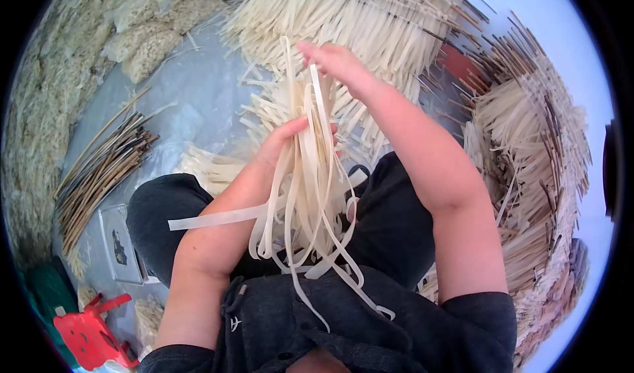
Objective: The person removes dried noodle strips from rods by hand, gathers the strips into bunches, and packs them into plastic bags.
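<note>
The person sits with knees apart, and a bundle of pale flat strips (305, 188) hangs in front of the torso, between the two forearms; its upper part is held in the left hand (281, 140), whose thumb lies across the near side while fingertips show at the far side, so the hand is closed around the strips; below that grip the strips fall in loose loops and curls, some lower ends lying over the dark shirt (284, 327); one wide strip (214, 218) sticks out sideways from the bundle and lies across the left forearm.

The right hand (335, 64) is raised above the left, just by the upper end of a narrow strip; its fingers point toward the left side of the view, and I cannot tell whether the fingertips pinch that strip or only sit beside it.

Beyond the hands, a broad pile of similar strips (343, 23) spreads over a grey-blue plastic sheet (188, 105), with thin sticks running through it; a tall stack of strips and sticks (528, 142) stands on the right; a bundle of brown sticks (105, 175) lies on the left, near a framed tray (119, 244); a red plastic chair (92, 333) stands at lower left.
</note>
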Demonstrator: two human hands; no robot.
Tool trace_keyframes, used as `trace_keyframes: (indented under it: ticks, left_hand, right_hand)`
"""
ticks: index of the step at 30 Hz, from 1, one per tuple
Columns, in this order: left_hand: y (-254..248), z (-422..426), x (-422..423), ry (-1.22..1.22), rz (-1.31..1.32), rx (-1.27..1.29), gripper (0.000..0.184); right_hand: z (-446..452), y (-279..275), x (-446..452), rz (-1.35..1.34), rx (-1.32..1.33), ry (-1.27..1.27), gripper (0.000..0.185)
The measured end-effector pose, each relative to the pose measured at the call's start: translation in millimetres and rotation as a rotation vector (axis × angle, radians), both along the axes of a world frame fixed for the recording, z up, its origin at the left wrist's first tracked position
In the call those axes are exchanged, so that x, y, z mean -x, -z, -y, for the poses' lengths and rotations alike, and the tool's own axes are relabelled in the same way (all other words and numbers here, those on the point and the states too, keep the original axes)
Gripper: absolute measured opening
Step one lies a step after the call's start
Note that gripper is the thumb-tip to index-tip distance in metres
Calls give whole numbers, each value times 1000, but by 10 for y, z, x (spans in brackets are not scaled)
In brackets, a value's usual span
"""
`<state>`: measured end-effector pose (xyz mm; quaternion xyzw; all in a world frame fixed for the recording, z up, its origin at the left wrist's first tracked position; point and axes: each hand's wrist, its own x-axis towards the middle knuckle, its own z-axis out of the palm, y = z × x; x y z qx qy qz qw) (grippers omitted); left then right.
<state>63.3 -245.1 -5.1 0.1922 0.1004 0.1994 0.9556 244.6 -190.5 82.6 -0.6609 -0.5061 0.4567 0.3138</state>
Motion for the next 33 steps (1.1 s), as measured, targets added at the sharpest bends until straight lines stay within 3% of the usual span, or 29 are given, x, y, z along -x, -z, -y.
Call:
trace_keyframes:
  ticks: [2, 4, 6, 8, 10, 12, 13, 14, 16, 17, 19, 23, 25, 26, 28, 29, 31, 33]
  left_hand:
    - [-52, 33, -52, 24, 6, 53, 69]
    - [-101, 50, -86, 42, 31, -42, 68]
    - [-114, 47, -64, 7, 27, -36, 68]
    - [-97, 48, -19, -21, -2, 32, 66]
    - [-91, 33, -25, -42, -39, 37, 65]
    - [-91, 35, -43, -63, -71, 38, 64]
    - [-87, 51, -55, -45, -102, 40, 62]
    - [-85, 64, -65, -26, -133, 42, 61]
    - [-92, 78, -93, -11, -133, 27, 60]
    - [-92, 79, -99, 7, -135, 12, 59]
    - [-39, 64, -103, -13, -89, 79, 59]
    - [-58, 39, -80, -62, -58, 127, 59]
    - [20, -44, -46, -12, -73, 142, 58]
    - [45, -71, -35, 42, -89, 157, 58]
    - [-14, -25, -51, -18, -25, 136, 51]
    - [-41, -8, -65, -78, 41, 111, 44]
    - [39, -20, -79, -67, 48, 114, 45]
    - [50, 4, -64, -50, 47, 129, 47]
  right_hand:
    - [-169, 166, -115, -88, -36, 122, 64]
    - [-225, 262, -102, -243, -4, -26, 67]
    - [-105, 212, -61, -156, 65, -138, 70]
    - [61, -67, 67, 197, 142, -247, 72]
    - [-112, 83, -76, 107, 183, -283, 78]
    - [-146, 38, -111, 101, 69, 51, 84]
    - [-162, 16, -77, 52, -135, 194, 82]
    - [-176, -1, -39, 53, -135, 193, 82]
    - [-163, -97, 66, 21, -468, 79, 64]
    - [-184, -85, 62, 21, -469, 79, 64]
    - [-207, -63, 71, 166, -176, -362, 44]
    - [-47, -222, 119, 300, -131, -514, 36]
    - [-1, -304, 93, 256, -84, -280, 43]
    - [-52, -250, 13, 256, -84, -280, 43]
    - [-203, 14, -194, -110, -390, 163, 47]
    - [-199, 143, -238, -106, -394, 162, 47]
    - [-146, 261, -230, 190, -107, 243, 47]
    - [-46, 203, -215, 137, 29, 107, 44]
